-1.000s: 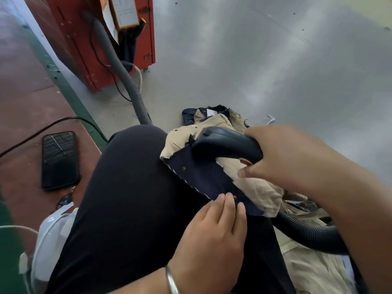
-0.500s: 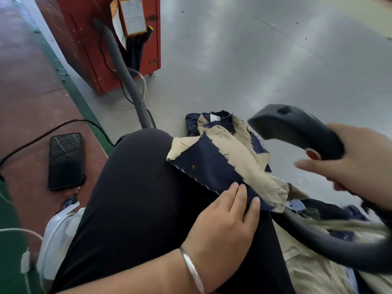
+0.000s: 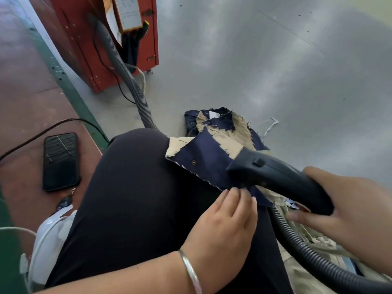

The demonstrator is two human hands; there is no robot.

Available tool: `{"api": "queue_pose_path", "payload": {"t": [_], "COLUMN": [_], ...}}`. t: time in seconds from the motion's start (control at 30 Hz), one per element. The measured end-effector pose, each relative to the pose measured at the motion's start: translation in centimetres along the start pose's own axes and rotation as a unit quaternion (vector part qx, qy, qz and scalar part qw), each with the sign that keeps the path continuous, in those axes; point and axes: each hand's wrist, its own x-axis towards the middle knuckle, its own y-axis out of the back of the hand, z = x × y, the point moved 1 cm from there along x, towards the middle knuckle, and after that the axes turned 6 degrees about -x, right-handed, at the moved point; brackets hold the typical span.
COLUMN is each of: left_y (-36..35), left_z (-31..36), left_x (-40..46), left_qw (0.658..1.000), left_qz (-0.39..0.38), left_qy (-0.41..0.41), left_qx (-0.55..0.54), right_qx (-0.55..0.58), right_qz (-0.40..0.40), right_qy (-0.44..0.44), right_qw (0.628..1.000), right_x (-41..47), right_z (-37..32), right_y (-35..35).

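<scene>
**Lap as Workbench**

Our thigh (image 3: 137, 198) is supporting the draped navy-and-tan fabric piece (image 3: 203, 164). We are gripping the suction nozzle (image 3: 275, 177) in our right hand (image 3: 347, 211), mouth to cloth; our flat-fingered left hand (image 3: 224, 225) is pinning the edge against lift.
</scene>
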Motion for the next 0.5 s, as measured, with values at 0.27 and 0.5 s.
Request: {"api": "queue_pose_path", "payload": {"t": [0.27, 0.5], "left_y": [0.1, 0.8], "left_z": [0.1, 0.1], "left_x": [0.4, 1.0], "left_qw": [1.0, 0.999], "left_qz": [-0.021, -0.02], "left_qy": [0.001, 0.017], "left_qx": [-0.012, -0.038], "right_qx": [-0.002, 0.117], "right_qz": [-0.004, 0.033], "right_qy": [0.036, 0.017], "right_qw": [0.999, 0.992], "right_x": [8.4, 8.5], "right_z": [-4.1, 0.1], "right_y": [0.9, 4.0]}}
